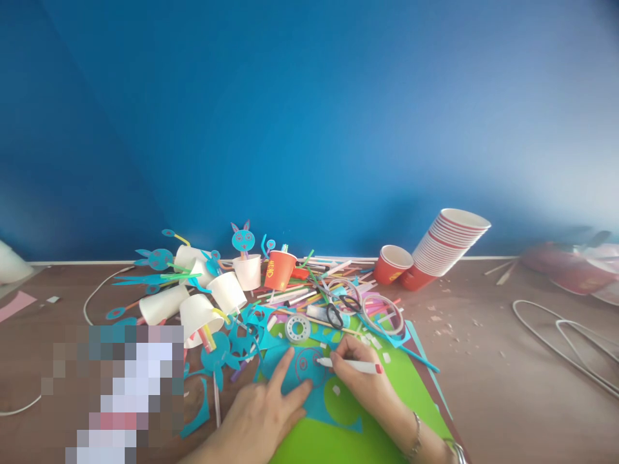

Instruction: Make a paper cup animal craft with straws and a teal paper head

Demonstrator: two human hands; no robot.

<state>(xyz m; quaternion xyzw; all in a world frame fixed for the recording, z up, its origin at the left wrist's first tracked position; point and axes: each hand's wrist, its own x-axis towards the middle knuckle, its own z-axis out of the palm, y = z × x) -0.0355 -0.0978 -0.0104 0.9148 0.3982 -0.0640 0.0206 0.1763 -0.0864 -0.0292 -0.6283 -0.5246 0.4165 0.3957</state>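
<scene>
Blue paper point(285, 362) with drawn curved lines lies on a green sheet point(406, 393). My left hand point(271, 403) rests on the blue paper with its fingers spread, pressing it flat. My right hand point(355, 367) grips a white marker point(355, 365) with a red end, its tip at the drawing near a round eye-like mark. Cut-out holes in the blue paper let the green show through. Just beyond my hands lie a round tape roll point(297, 329) and black-handled scissors point(334, 314).
White paper cups point(164, 304) with blue paper animal figures crowd the left. Straws and markers point(309, 293) pile up in the middle. A leaning cup stack point(447, 241) and a red cup point(393, 264) stand behind right. A white cable point(561, 335) curls at far right.
</scene>
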